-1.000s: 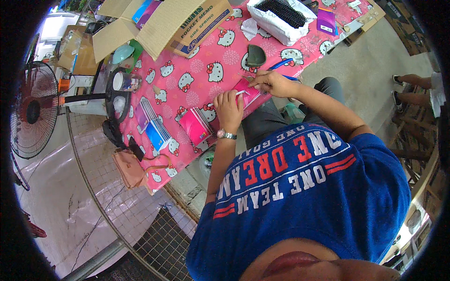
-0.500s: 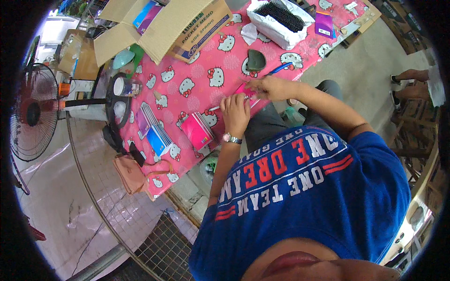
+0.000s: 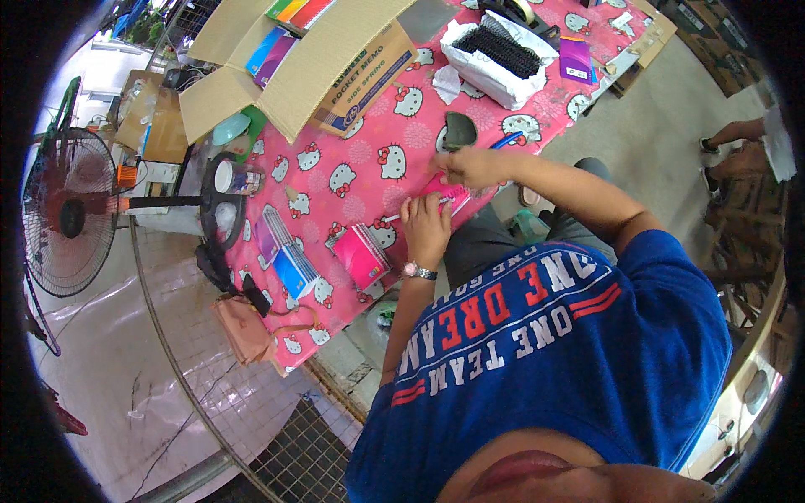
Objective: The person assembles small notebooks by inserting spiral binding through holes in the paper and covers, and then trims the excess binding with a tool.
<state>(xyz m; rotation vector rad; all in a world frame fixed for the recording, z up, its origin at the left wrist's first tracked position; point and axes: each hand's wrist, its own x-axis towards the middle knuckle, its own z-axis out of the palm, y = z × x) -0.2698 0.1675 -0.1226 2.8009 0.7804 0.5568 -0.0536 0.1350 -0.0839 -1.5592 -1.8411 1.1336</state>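
A pink spiral notebook (image 3: 455, 195) lies at the near edge of the table between my hands. My left hand (image 3: 426, 220), a watch on its wrist, rests with bent fingers on the notebook's left end and holds it. A thin white stick-like thing (image 3: 388, 220) shows beside these fingers; I cannot tell whether they touch it. My right hand (image 3: 476, 168) hovers at the notebook's far side, fingers curled together and slightly blurred; whatever they pinch is hidden. Just beyond it lie a blue slim tool (image 3: 508, 140) and a dark grey scoop-shaped dish (image 3: 460, 132).
Left on the pink patterned cloth are stacks of pink notebooks (image 3: 360, 256) and blue notebooks (image 3: 293, 270). An open carton (image 3: 365, 88) holds more notebooks. A white bag (image 3: 503, 88) contains black coils. A fan (image 3: 71, 214) stands at left; another person's legs (image 3: 738, 142) show at right.
My right hand has drawn away from my left hand, so more of the pink notebook shows between them. The whole view has shifted slightly; the left hand stays on the notebook.
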